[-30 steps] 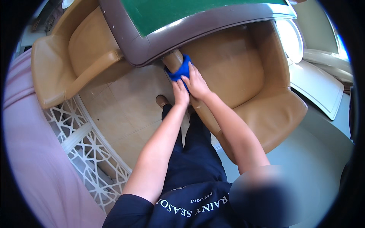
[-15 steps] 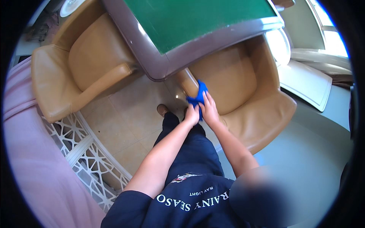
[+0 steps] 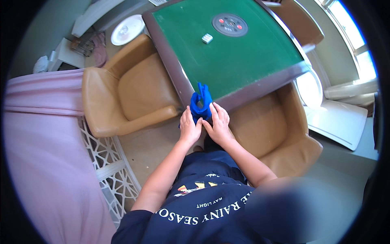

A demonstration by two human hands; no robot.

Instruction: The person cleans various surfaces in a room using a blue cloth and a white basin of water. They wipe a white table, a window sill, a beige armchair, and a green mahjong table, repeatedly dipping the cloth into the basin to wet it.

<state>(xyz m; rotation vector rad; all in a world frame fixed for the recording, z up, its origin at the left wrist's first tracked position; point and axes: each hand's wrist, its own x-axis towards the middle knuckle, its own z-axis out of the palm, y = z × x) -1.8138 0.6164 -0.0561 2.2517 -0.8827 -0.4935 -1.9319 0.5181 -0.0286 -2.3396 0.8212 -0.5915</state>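
Observation:
Both my hands hold a crumpled blue cloth (image 3: 201, 103) in front of me, just off the near corner of a square game table (image 3: 178, 77) with a green top and a dark brown rim. My left hand (image 3: 189, 127) grips the cloth's lower left part. My right hand (image 3: 218, 122) grips its lower right part, fingers curled round it. The cloth's upper end sticks up over the table corner. A small white tile (image 3: 207, 38) and a round dark panel (image 3: 230, 24) lie on the green top.
A tan armchair (image 3: 122, 93) stands left of the table and another tan armchair (image 3: 284, 134) to my right. A white lattice screen (image 3: 105, 162) and a pink wall (image 3: 36, 154) are at my left. A white round table (image 3: 126, 29) stands at the back.
My hands rose with the blue cloth from the chair arm under the table to the table's corner, and my view lifted, bringing the green top into sight.

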